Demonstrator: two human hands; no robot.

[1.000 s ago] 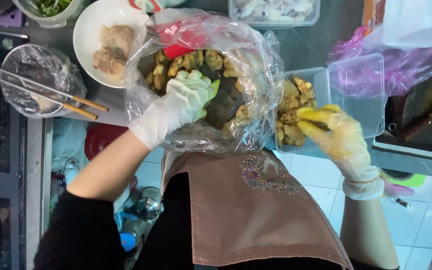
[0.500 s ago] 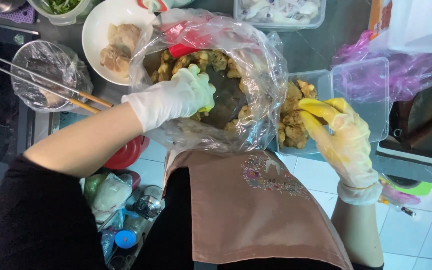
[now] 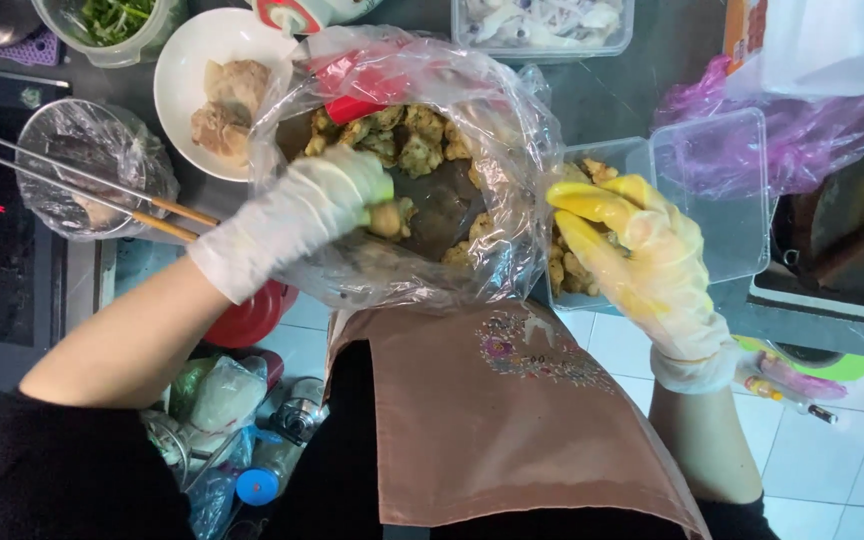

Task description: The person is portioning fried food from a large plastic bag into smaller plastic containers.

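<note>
My left hand (image 3: 324,196), in a thin clear glove, reaches into a bowl lined with a clear plastic bag (image 3: 512,150) and pinches a fried battered piece (image 3: 385,218). More fried pieces (image 3: 402,135) lie along the bowl's far side. My right hand (image 3: 632,255), in a glove stained yellow, rests with fingers spread over a clear plastic takeaway box (image 3: 712,190) that holds several fried pieces (image 3: 570,272). The box stands just right of the bowl at the counter's edge.
A white plate (image 3: 177,70) with meat chunks stands at the back left. Chopsticks (image 3: 72,180) lie across a plastic-covered bowl (image 3: 62,150). Greens container (image 3: 112,25), seafood container (image 3: 542,20), pink bag (image 3: 812,140) sit behind. A stove (image 3: 2,250) is at left, bottles (image 3: 252,470) below.
My left hand has slid down inside the bag and taken a fried piece. My right hand has lifted and spread over the box. The view has shifted slightly.
</note>
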